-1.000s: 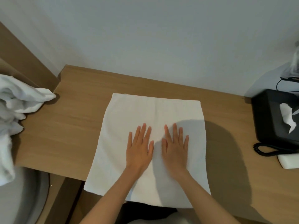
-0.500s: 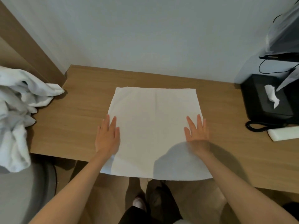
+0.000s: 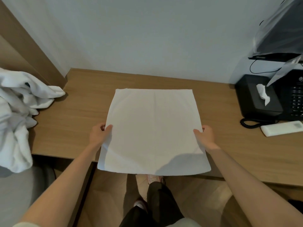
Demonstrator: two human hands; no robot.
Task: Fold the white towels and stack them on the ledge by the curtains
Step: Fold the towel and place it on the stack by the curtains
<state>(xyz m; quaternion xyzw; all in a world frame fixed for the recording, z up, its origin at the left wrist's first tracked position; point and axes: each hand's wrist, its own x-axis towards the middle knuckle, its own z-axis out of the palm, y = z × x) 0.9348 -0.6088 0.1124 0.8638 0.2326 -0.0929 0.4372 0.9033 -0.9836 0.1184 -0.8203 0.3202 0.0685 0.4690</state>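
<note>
A white towel (image 3: 152, 128) lies spread flat on the wooden desk (image 3: 78, 115), its near edge hanging over the desk's front. My left hand (image 3: 99, 134) pinches the towel's left edge, thumb on top and fingers underneath. My right hand (image 3: 205, 135) pinches the right edge the same way. A heap of crumpled white towels (image 3: 18, 115) sits at the far left, beside the desk. No ledge or curtains are in view.
At the right of the desk stand a black tissue box (image 3: 257, 99), a black telephone (image 3: 293, 99) with its coiled cord, and a white remote (image 3: 282, 128). A dark screen (image 3: 278, 35) hangs above them. A white wall backs the desk. My legs show below.
My hands slid apart from the towel's middle to its side edges, flat at first. Now the fingers have curled under and each hand pinches an edge.
</note>
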